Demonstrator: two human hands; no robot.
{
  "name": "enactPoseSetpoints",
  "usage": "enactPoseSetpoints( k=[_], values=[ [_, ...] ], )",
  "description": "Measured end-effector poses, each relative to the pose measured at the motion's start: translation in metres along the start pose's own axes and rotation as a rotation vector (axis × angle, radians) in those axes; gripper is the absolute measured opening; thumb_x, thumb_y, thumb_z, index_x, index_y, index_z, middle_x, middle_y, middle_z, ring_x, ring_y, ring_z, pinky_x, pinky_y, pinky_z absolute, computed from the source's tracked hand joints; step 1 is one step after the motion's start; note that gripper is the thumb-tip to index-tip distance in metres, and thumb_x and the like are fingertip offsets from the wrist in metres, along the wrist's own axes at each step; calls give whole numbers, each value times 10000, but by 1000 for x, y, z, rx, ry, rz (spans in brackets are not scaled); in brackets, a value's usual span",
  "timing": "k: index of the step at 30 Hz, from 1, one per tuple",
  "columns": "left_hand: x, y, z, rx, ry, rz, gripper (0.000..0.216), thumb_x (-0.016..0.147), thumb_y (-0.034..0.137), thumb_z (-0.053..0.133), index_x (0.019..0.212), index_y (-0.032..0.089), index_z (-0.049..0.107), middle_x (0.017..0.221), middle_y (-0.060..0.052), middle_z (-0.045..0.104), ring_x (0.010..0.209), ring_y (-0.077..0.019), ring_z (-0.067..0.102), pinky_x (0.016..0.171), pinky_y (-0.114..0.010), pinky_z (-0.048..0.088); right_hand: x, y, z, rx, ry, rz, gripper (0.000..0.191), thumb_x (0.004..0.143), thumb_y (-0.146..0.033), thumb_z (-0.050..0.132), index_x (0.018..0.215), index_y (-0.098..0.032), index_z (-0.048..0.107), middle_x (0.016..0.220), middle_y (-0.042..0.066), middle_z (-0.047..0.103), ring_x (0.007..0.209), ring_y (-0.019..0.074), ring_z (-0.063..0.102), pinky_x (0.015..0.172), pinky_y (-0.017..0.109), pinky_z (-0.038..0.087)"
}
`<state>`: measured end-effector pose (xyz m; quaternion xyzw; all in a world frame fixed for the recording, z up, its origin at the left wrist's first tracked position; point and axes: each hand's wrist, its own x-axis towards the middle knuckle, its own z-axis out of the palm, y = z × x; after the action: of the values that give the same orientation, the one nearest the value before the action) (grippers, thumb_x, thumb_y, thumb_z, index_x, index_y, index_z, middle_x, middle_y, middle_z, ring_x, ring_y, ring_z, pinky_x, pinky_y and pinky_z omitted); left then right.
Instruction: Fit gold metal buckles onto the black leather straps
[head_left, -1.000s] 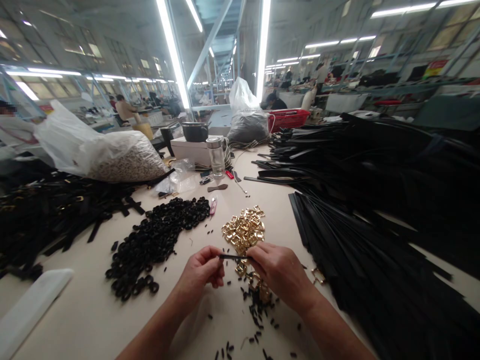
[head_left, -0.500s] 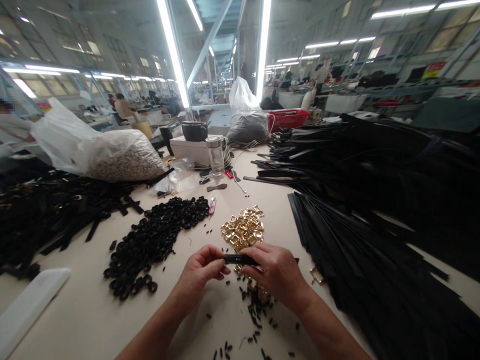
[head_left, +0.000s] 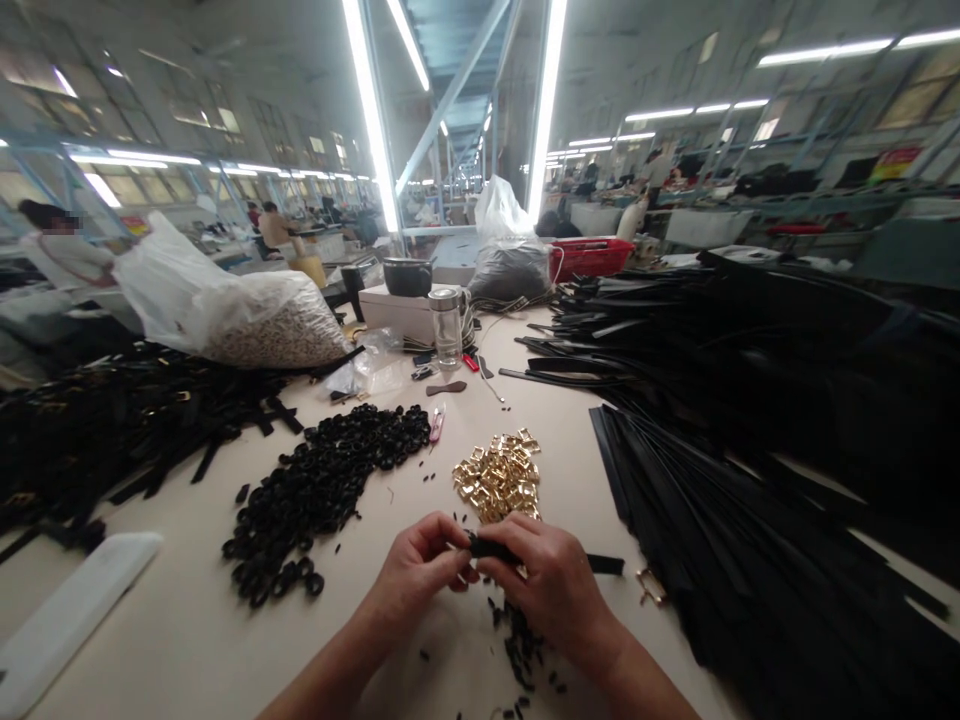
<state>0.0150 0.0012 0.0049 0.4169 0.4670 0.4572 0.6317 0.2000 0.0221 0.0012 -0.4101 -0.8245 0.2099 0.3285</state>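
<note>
My right hand is closed around a black strap, whose tail sticks out to the right past the palm. At the strap's other end, the fingers of my left hand pinch together, close against the right fingertips. What exactly the left fingertips grip at that end is partly hidden. Just beyond both hands lies a pile of gold buckles. Small black bits are scattered under and in front of the right hand. One single gold buckle lies off to the right.
Black loops form a heap at the left. Long black straps cover the right side. A pink cutter, a glass bottle and a filled plastic bag stand or lie farther back. A white slab lies at the near left.
The hands have come closer together, and less strap shows between them. More of its tail now sticks out to the right of my right hand. The view has shifted slightly.
</note>
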Motion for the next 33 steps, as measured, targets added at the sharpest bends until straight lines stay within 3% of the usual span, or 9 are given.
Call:
enactPoseSetpoints(
  k=[10,16,20,24,29,33],
  values=[
    [5,-8,4,-30,4,47,228,674,297,783,738,153,618,594,-29,662,567,-145,618,540,-219,448,-1,6,5,-49,21,-66,90,905,-250,589,850,-227,657,735,4,615,664,162,580,596,267,340],
    [10,5,-15,27,134,103,292,708,356,746,909,172,643,860,-67,706,653,-171,665,562,-245,478,2,18,-8,-216,69,-90,219,951,-240,489,768,-215,607,707,10,591,636,163,558,589,289,292],
    [33,39,-52,483,168,140,265,793,379,601,951,169,638,898,-82,704,698,-192,670,567,-262,479,3,29,-14,-306,90,-42,188,928,-217,519,748,-214,573,718,3,599,640,165,564,593,293,279],
    [72,66,-81,924,247,215,190,780,301,578,900,195,682,754,-35,663,693,-202,619,618,-285,450,4,33,-12,-328,67,-11,164,910,-209,550,747,-216,565,730,-5,610,652,167,578,594,291,287],
    [108,68,-84,1182,270,258,82,675,182,690,744,223,705,794,-31,612,840,-229,574,810,-316,401,4,33,-10,-312,60,27,123,897,-216,586,774,-221,589,753,-13,625,667,167,596,599,285,307],
    [109,62,-79,1242,249,239,102,649,124,687,679,220,675,800,-19,580,851,-223,553,816,-315,383,4,33,-10,-276,51,39,97,891,-223,599,795,-220,608,769,-13,635,685,164,605,606,275,327]
  ],
)
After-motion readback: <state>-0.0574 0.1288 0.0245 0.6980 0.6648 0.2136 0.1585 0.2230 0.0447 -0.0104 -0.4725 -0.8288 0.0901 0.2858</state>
